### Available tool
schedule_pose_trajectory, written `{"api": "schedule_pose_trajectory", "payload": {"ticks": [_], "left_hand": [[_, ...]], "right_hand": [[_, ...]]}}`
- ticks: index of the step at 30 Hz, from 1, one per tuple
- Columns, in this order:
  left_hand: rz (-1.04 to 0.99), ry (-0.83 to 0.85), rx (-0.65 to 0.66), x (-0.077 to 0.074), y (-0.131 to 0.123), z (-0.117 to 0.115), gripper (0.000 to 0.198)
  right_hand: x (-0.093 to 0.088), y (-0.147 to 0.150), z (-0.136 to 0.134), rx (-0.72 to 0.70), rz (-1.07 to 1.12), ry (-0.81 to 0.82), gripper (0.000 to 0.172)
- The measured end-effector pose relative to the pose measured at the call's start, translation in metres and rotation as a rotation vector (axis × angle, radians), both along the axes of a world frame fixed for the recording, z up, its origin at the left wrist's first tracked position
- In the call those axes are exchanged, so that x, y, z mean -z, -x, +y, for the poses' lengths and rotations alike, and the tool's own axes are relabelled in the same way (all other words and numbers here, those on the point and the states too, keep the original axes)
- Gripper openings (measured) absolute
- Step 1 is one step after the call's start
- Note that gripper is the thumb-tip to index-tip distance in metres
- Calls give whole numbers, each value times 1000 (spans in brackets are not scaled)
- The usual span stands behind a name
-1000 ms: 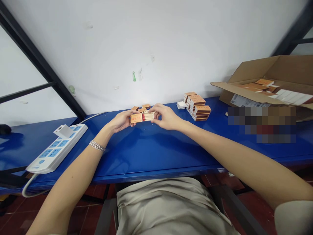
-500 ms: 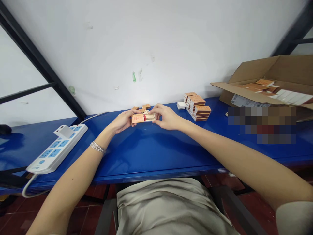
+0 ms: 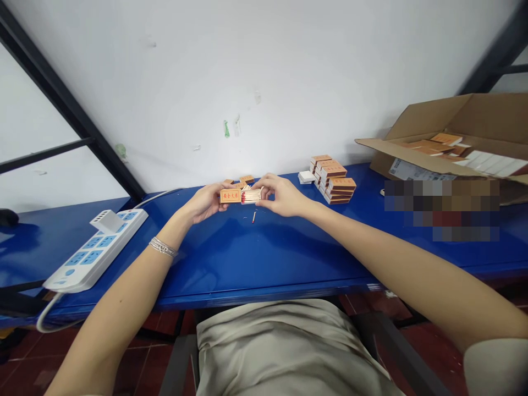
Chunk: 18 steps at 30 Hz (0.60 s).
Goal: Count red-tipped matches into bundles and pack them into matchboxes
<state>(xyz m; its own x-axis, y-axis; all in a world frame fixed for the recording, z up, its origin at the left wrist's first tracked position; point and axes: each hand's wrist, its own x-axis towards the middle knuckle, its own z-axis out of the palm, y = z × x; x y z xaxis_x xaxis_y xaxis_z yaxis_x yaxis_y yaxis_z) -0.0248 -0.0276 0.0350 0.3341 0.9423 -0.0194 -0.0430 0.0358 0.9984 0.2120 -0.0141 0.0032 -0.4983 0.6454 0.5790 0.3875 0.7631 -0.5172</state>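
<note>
My left hand (image 3: 205, 203) is closed around the orange printed sleeve of a matchbox (image 3: 230, 196). The fingers of my right hand (image 3: 282, 196) grip the right end of its white inner tray (image 3: 251, 196), which sticks well out of the sleeve. Red-headed matches lie in the tray, heads toward the sleeve. On the blue table just below, a single match (image 3: 253, 217) lies by itself. Behind my hands are more loose matches, partly hidden, and small orange matchboxes (image 3: 247, 179).
A stack of matchboxes (image 3: 332, 173) stands right of my hands, with white trays (image 3: 306, 177) beside it. An open cardboard box (image 3: 379, 146) holding many matchboxes is at the far right. A white power strip (image 3: 88, 264) lies on the left. A wall (image 3: 264, 71) rises behind the table.
A single match now lies on the table below the matchbox. The matchbox has tilted so its printed face shows more squarely, and it has shifted slightly left and up.
</note>
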Motion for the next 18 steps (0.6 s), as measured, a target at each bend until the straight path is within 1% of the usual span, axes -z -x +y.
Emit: {"api": "schedule_pose_trajectory", "payload": {"ticks": [3,6,9,12,15,18], "left_hand": [[7,43,27,2,1,1,14],[20,60,13,4,1,3,15],[19,67,-43,4,3,5,15],[27,63,-108,3,7,8,15],[45,49,-110,2,9,9,17],[74,44,-100,3,10,9,18]], "right_hand": [[2,1,2,-11,11,41,36],[5,1,5,-8,4,78,36],[7,0,7,3,-24,128,37],[6,-2,7,2,-98,146,36],[2,-2,2,-64,-201,199,36],[0,0,-4,-172,-323,296,43]]}}
